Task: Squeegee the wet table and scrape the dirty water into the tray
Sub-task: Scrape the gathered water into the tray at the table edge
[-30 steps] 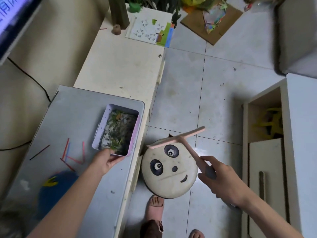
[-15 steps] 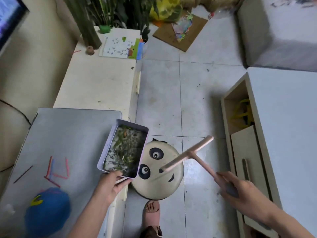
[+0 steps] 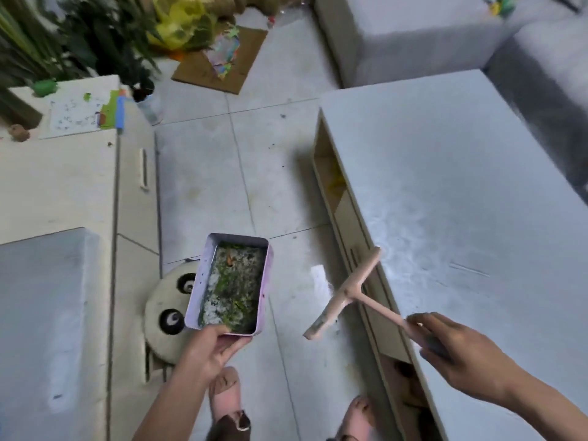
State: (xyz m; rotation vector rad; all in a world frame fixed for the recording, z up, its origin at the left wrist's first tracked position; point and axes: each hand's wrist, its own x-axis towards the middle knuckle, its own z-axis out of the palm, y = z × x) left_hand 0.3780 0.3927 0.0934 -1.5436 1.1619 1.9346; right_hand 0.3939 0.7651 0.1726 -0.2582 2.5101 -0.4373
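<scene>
Over the tiled floor (image 3: 206,186) between the two tables, your left hand (image 3: 211,348) is grasping the lilac rectangular metal tray (image 3: 201,281) by its near short end, with the fingers curled underneath it. The tray is up in the air and roughly level, and it's got murky green-grey dirty water with bits of debris sitting in the bottom. From this angle its left side overlaps the round cream panda-face stool (image 3: 165,316) standing on the floor below. Your right hand (image 3: 458,354) is wrapped round the end of the handle of the pink T-shaped plastic squeegee (image 3: 345,294), out above the near edge of the long pale grey-topped table (image 3: 445,186) on your right. The squeegee blade sits on a diagonal: its far tip is right at the table's edge, and the rest hangs out over the floor, well apart from the tray. That tabletop looks smeary, with a shiny wet-looking patch just past the blade tip. Your feet in pink sandals (image 3: 224,393) show at the bottom. On your left there's a second grey tabletop (image 3: 38,297) butted against a low cream cabinet (image 3: 47,186), and further back some green plants (image 3: 95,33) and a flattened sheet of brown cardboard (image 3: 245,49) on the floor.
</scene>
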